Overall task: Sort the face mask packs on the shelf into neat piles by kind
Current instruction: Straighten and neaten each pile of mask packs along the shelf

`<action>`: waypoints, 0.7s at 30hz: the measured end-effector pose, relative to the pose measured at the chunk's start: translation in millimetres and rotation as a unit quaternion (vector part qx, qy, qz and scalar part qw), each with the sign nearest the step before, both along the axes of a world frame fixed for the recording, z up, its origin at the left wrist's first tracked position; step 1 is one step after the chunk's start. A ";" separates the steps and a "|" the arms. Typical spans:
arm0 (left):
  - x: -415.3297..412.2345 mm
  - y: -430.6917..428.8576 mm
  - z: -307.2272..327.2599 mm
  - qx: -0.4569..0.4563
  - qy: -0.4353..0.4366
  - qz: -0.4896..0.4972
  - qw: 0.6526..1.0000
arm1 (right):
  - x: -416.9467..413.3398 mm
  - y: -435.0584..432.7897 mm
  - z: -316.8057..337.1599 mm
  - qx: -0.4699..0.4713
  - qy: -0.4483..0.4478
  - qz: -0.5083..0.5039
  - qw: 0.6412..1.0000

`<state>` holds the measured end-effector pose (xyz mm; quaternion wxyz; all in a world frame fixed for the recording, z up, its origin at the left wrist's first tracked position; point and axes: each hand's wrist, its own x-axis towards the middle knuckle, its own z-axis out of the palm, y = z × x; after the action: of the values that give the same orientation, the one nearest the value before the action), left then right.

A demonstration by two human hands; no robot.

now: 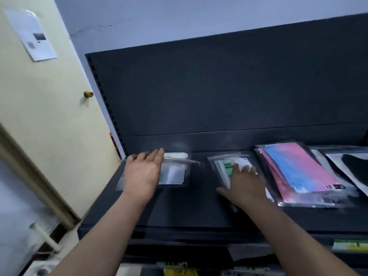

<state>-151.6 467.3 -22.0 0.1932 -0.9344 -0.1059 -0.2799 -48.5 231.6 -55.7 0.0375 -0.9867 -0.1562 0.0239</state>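
On the dark shelf (191, 204) lie several clear packs of face masks. My left hand (142, 172) rests flat, fingers stretched out, on a small pile of white mask packs (175, 172) at the left. My right hand (245, 186) lies palm down with fingers spread on a pack with a green "FACE MASK" label (229, 166) in the middle. To its right sits a pile of pink and blue mask packs (300, 172). Further right lies a pack with black masks (352, 166), partly cut off by the frame edge.
A dark back panel (219, 92) rises behind the shelf. A cream door (43, 116) with a knob (88, 94) stands at the left. Below the shelf's front edge, a lower level holds a green-and-yellow item (350, 245) and a yellow item (179, 271).
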 end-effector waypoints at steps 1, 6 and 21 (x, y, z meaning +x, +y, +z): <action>-7.2 1.9 1.3 0.003 -0.001 0.006 1.000 | 0.0 3.0 -0.5 0.000 0.017 -0.002 1.000; -22.7 15.7 -36.5 -0.121 0.262 -0.005 0.958 | -3.9 8.8 4.8 0.021 0.066 -0.021 0.997; -31.3 37.7 -39.7 -0.182 0.261 0.022 0.948 | -58.3 57.6 35.2 0.130 -0.265 0.126 0.947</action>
<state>-182.9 504.9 -61.7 0.0471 -0.9915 -0.1213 0.0024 -106.8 289.1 -20.5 0.1196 -0.9163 -0.2851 -0.2544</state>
